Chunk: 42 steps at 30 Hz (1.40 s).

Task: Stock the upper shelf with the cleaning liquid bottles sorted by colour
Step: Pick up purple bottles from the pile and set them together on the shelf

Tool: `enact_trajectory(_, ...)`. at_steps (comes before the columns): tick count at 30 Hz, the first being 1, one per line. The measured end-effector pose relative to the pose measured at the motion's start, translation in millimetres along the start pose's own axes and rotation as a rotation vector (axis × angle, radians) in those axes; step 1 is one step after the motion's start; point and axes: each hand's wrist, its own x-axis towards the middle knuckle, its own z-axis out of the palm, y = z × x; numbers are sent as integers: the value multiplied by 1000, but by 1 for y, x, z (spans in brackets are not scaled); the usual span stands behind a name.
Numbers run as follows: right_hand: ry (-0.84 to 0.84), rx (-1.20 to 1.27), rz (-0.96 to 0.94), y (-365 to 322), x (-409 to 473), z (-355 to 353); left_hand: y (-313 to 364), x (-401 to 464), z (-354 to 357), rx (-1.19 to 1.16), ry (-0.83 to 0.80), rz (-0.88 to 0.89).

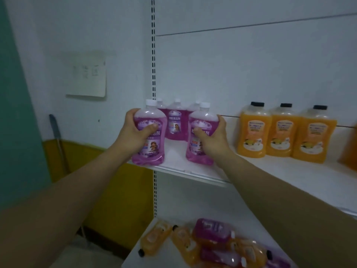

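**Two purple bottles upright at the shelf's front edge, purple row straight behind**

Nearest, low in the view: a jumble of orange and purple bottles [212,242] lying on their sides on the lower shelf [154,254], not yet stocked.

Above that, two forearms reaching up and forward to the upper shelf [280,171]. Left hand [135,132] wrapped round the left purple bottle [148,136], thumb across the label, fingers curled behind the shoulder. Right hand [210,136] wrapped the same way round the right purple bottle [201,134]. Each grip closed firmly on its own bottle, neither slack. Both bottles upright, long axis vertical, white caps up, labels facing out, bases at or just above the shelf's front lip; actual contact with the shelf not clear to tell. A gap between the two, about a bottle wide.

Directly behind, through that gap: the standing purple row [174,120] at the back of the shelf, against the left upright. So the target lies straight ahead of both grips, no sideways shift called for, only a short push back; left hand nearer the upright, right hand nearer the orange group.

Farther right, well apart from the purple: three orange bottles [284,132] with black caps standing in a line, colours kept separate.

Likely risk: knocking over the purple row behind if pushed too far.
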Motion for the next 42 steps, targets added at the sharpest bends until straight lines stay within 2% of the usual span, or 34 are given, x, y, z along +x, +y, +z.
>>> enact_trajectory(4, -15, -22, 28, 6, 24, 36, -25, 38, -23, 29, -57, 9)
enact_trajectory(11, -56, -115, 57, 16, 65, 75, -61, 92, -39, 108, -260, -26)
enact_trajectory(14, -46, -184, 23, 24, 78, 85, -72, 112, -34, 119, -256, -48)
enact_trajectory(19, -66, -211, 19, 34, 96, 96, -97, 143, -29, 131, -180, 28)
enact_trajectory(25, -58, -270, 22, 33, 103, 107, -117, 175, -33, 141, -306, -2)
enact_trajectory(33, 77, -310, 65, 31, 99, 128, -138, 194, -31, 6, -503, 23)
enact_trajectory(39, 153, -374, 100, 26, 92, 142, -157, 198, -23, -16, -526, 52)
enact_trajectory(42, 193, -485, 61, 23, 91, 147, -162, 198, -20, -10, -549, 53)
